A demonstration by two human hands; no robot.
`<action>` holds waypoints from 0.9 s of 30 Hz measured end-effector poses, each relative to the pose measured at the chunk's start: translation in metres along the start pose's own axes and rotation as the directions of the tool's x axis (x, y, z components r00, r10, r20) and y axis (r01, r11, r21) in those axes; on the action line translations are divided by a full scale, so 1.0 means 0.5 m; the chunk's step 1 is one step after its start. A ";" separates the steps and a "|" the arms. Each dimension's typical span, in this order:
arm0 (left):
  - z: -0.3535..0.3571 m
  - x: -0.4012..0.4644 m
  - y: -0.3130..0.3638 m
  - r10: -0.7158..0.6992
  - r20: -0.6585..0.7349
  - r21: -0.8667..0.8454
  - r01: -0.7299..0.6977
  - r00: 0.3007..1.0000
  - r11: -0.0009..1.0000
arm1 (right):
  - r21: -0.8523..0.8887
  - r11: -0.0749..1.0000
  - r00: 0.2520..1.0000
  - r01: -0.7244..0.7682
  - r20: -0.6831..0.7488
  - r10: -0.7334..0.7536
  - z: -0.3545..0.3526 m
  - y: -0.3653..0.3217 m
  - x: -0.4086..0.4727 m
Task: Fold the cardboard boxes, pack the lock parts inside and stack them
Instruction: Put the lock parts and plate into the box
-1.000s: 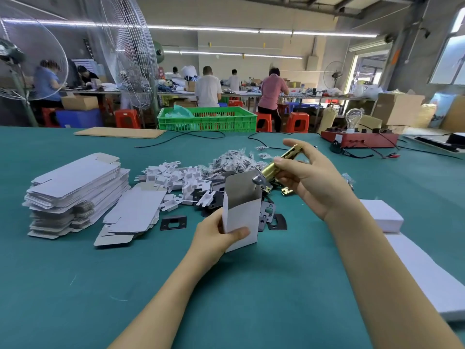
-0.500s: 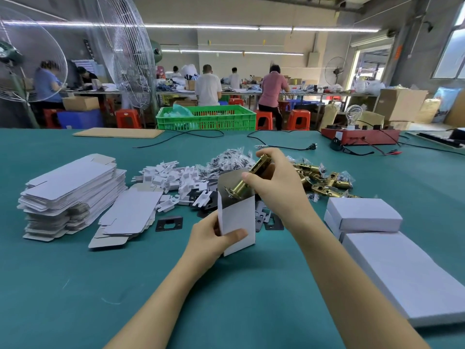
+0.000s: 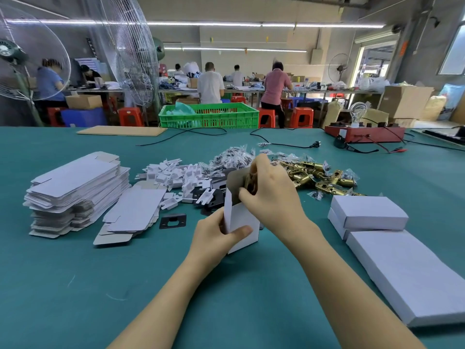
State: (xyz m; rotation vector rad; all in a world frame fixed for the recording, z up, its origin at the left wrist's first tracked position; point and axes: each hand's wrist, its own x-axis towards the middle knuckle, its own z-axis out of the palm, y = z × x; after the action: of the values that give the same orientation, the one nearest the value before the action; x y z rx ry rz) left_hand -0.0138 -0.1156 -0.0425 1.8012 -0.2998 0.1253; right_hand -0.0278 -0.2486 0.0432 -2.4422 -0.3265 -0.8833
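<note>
My left hand (image 3: 216, 236) grips a small white cardboard box (image 3: 243, 226), upright and open at the top, on the green table (image 3: 75, 285). My right hand (image 3: 270, 195) is over the box mouth, its fingers curled round a brass latch (image 3: 251, 181) that is partly down inside the box. More brass latches (image 3: 317, 175) lie in a heap to the right. Flat white box blanks (image 3: 75, 190) are stacked at the left. Closed white boxes (image 3: 368, 214) stand at the right.
White cardboard inserts (image 3: 173, 175), small bagged parts (image 3: 234, 157) and black strike plates (image 3: 172, 220) lie behind and left of the box. A long row of white boxes (image 3: 412, 270) runs along the right edge. A green crate (image 3: 208, 115), cables and a red device (image 3: 364, 133) sit at the far side.
My right hand brought the brass latch from above the table down into the open top of the box. The left hand kept its hold on the box.
</note>
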 end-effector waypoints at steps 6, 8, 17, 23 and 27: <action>-0.001 0.001 -0.002 -0.002 0.016 -0.003 0.002 1.000 1.000 | 0.007 0.999 0.998 -0.050 0.028 0.050 0.012 0.009 0.002; -0.001 0.001 -0.004 -0.001 0.019 -0.008 0.001 1.000 1.000 | 0.003 0.999 0.999 -0.047 0.021 0.047 0.012 0.010 0.001; -0.004 0.001 -0.001 0.001 0.008 -0.031 -0.001 1.000 1.000 | 0.040 0.987 0.988 -0.155 0.012 0.155 0.002 0.027 0.009; -0.008 0.002 -0.001 0.015 0.023 -0.051 -0.014 1.000 0.999 | 0.289 0.913 0.954 -0.288 0.005 0.299 -0.027 0.044 0.020; -0.009 0.003 -0.003 0.001 0.021 -0.078 0.000 1.000 0.997 | 0.422 0.804 0.906 -0.420 0.140 0.400 -0.047 0.081 0.023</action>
State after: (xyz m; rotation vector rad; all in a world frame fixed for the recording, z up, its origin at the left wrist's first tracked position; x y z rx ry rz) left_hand -0.0115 -0.1113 -0.0423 1.7259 -0.3162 0.0934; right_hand -0.0160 -0.2949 0.0502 -1.9911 0.0013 -0.4954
